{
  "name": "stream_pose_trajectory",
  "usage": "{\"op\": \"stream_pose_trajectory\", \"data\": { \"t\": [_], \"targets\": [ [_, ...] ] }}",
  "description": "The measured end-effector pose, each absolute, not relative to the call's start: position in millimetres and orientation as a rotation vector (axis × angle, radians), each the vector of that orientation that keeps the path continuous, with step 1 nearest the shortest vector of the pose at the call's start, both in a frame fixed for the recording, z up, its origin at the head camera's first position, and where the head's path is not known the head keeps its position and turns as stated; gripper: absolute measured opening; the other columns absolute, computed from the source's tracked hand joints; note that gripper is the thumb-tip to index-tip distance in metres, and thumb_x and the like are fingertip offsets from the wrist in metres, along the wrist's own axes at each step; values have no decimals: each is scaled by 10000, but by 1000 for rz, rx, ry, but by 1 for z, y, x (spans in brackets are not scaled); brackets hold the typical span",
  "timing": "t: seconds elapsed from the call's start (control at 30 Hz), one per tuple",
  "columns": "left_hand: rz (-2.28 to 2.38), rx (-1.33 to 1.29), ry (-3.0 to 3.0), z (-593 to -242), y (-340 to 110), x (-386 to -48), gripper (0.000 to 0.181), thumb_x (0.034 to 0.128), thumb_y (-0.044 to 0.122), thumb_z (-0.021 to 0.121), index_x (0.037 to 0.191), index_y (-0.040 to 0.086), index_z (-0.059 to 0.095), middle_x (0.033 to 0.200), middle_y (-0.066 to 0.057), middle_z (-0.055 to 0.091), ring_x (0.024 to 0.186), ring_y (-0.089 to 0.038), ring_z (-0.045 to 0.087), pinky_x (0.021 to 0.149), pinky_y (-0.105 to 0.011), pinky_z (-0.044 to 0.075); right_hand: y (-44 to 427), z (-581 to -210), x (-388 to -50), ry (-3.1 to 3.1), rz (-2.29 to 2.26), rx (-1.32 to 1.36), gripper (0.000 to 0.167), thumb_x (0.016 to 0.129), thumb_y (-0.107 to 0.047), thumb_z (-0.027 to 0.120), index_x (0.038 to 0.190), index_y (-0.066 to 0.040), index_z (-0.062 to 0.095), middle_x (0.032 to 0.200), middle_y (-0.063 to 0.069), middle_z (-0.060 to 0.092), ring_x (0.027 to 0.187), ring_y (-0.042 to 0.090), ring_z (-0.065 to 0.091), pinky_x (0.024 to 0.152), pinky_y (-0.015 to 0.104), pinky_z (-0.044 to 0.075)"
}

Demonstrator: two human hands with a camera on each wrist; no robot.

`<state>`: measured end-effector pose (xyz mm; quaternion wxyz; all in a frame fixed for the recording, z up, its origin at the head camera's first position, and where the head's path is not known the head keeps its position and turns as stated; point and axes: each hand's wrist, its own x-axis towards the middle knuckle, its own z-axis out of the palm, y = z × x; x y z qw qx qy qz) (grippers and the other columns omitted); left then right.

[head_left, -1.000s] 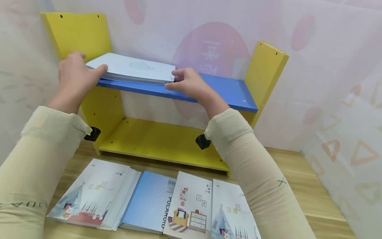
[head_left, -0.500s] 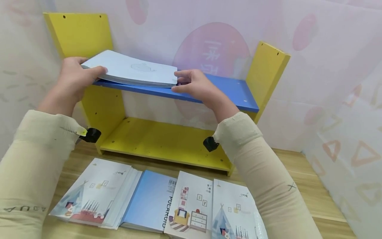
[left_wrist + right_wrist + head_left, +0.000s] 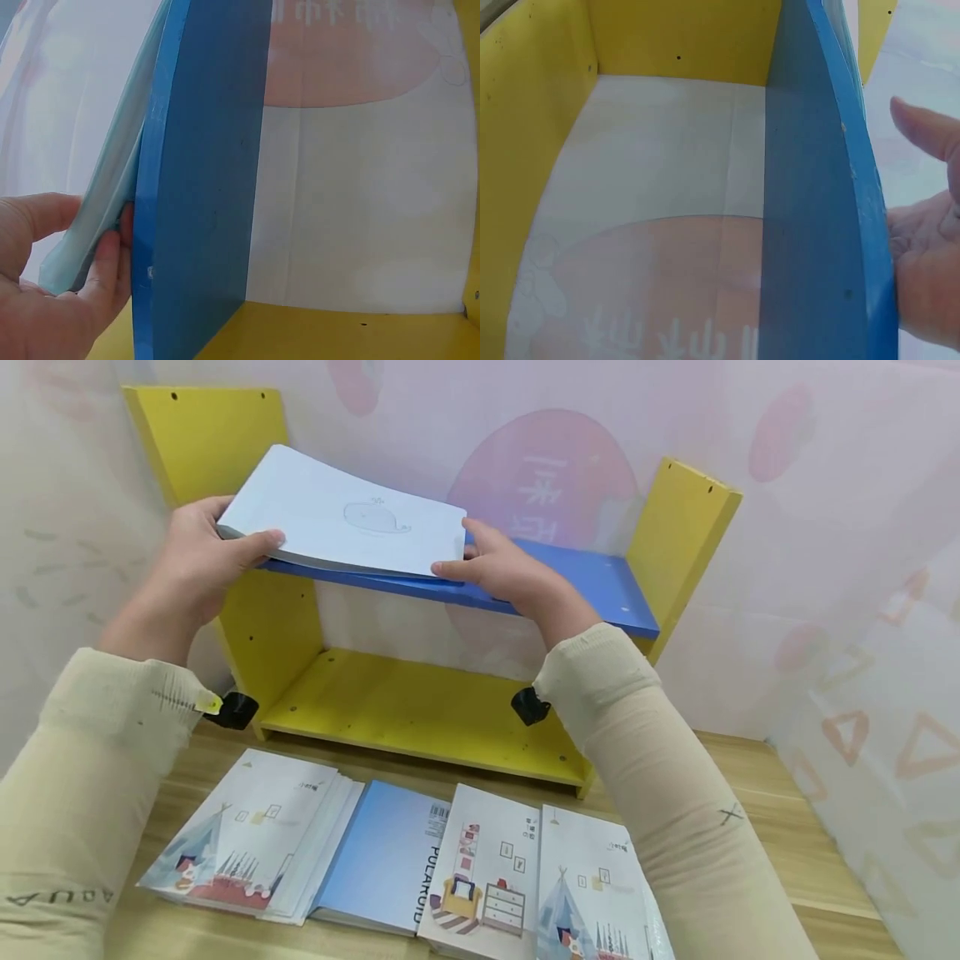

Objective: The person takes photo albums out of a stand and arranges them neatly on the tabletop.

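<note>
A white photo album (image 3: 337,518) with a small whale drawing lies over the left part of the blue shelf (image 3: 585,585), its left end raised and tilted. My left hand (image 3: 198,556) grips that end, thumb on the cover; in the left wrist view the left hand's fingers (image 3: 105,270) reach underneath, between album and shelf board. At the album's right end is my right hand (image 3: 510,564), its thumb by the near corner. In the right wrist view the right hand (image 3: 930,225) has a straight thumb standing off, and the shelf board hides some of its fingers.
Two yellow side panels (image 3: 686,543) flank the shelf, above a yellow bottom board (image 3: 420,710). On the wooden table (image 3: 750,802) in front lie several albums in a row, including a blue album (image 3: 382,852) marked POLAROID. A printed cloth (image 3: 405,418) hangs behind.
The album's left end has risen off the shelf, tilting the cover toward me. My left hand has taken hold of that end; the right hand stays at the other end.
</note>
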<state>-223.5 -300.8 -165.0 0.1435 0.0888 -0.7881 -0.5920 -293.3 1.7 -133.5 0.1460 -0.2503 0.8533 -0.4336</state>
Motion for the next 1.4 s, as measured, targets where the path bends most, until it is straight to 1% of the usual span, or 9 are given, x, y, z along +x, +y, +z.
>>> {"op": "stream_pose_trajectory", "data": {
  "t": [0.03,0.2,0.27,0.33,0.5,0.63,0.83,1.17,1.4],
  "targets": [
    [-1725,243,-2247,-166,-300,-223,729,942,232,669,1566,154,301,1627,3,291,1297,-123,430,1202,-271,285,1,-133,-293,2470,-1240,-707,905,981,-290,626,1609,-224,-22,1646,5,254,1481,134,322,1229,366,255],
    [-1775,169,-2178,-171,-293,-220,735,934,197,683,1564,155,305,1626,-8,299,1337,-129,429,1191,-264,290,1,-135,-293,2507,-1258,-676,797,982,-245,625,1592,-200,113,1577,4,326,1416,144,366,1182,355,319],
    [-1807,118,-2133,-173,-290,-218,736,930,175,688,1560,149,309,1623,-24,303,1356,-142,423,1188,-269,291,1,-136,-294,2510,-1283,-682,769,970,-205,643,1569,-195,161,1502,10,401,1356,149,403,1158,345,338],
    [-1856,64,-2063,-175,-288,-216,739,919,141,698,1554,139,320,1619,-39,309,1367,-153,425,1177,-264,301,2,-137,-294,2508,-1320,-675,809,952,-164,664,1569,-214,143,1503,-5,389,1354,136,393,1152,336,336],
    [-1912,-8,-1981,-177,-285,-214,740,908,100,706,1545,116,330,1611,-68,316,1369,-153,428,1160,-241,318,6,-137,-298,2440,-1469,-624,985,909,-48,692,1597,-261,20,1466,69,452,1271,183,488,1159,352,327],
    [-1922,-30,-1968,-180,-284,-214,744,899,93,717,1538,104,336,1593,-78,344,1340,-155,444,1126,-207,363,10,-139,-300,2378,-1565,-626,1033,909,-9,677,1605,-281,-36,1444,118,448,1168,212,552,1123,343,391],
    [-1948,-79,-1936,-184,-283,-215,759,878,89,742,1525,72,345,1531,-66,416,1290,-166,464,992,-123,463,12,-144,-303,2226,-1763,-622,863,910,69,632,1584,-260,203,1414,134,471,1142,270,611,1013,352,511],
    [-1929,-101,-1956,-187,-280,-216,785,870,92,752,1524,44,320,1487,-74,432,1270,-178,469,875,-83,497,11,-145,-303,2131,-1891,-584,649,949,77,567,1526,-156,381,1387,107,596,1177,257,640,996,373,530],
    [-1932,-129,-1924,-191,-278,-214,780,861,81,760,1507,23,327,1430,-71,463,1232,-188,500,822,-75,509,12,-148,-304,2117,-1912,-675,771,959,72,551,1590,-224,221,1407,81,593,1188,251,644,993,380,534]
  ]
}}
